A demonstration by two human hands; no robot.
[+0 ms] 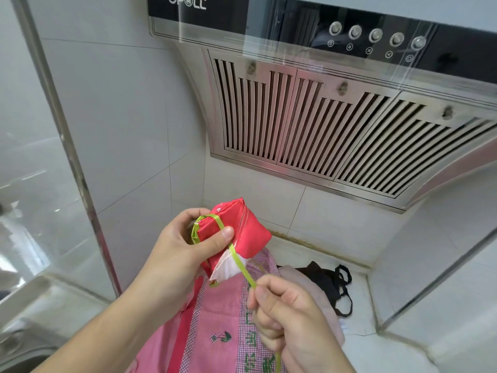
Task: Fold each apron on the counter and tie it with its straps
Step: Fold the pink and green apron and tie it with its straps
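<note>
Holding folded red apron (243, 232) in air above counter (357, 297), left hand (183, 254) clamps bundle, thumb pinning green strap (239, 261); right hand (285, 316) pinches strap taut. Fabric light, soft, slick; bundle likely springs open unless gripped at strap crossing

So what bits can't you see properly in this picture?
All in the head view:
- Back of the red bundle: the left hand covers it, so how far the green strap wraps round is hidden.
- Strap's free end: runs through the right hand and off the bottom edge.
- Pink apron: arms cover parts of it, and the bottom edge cuts it off.
- Black apron: partly behind pink cloth.
</note>
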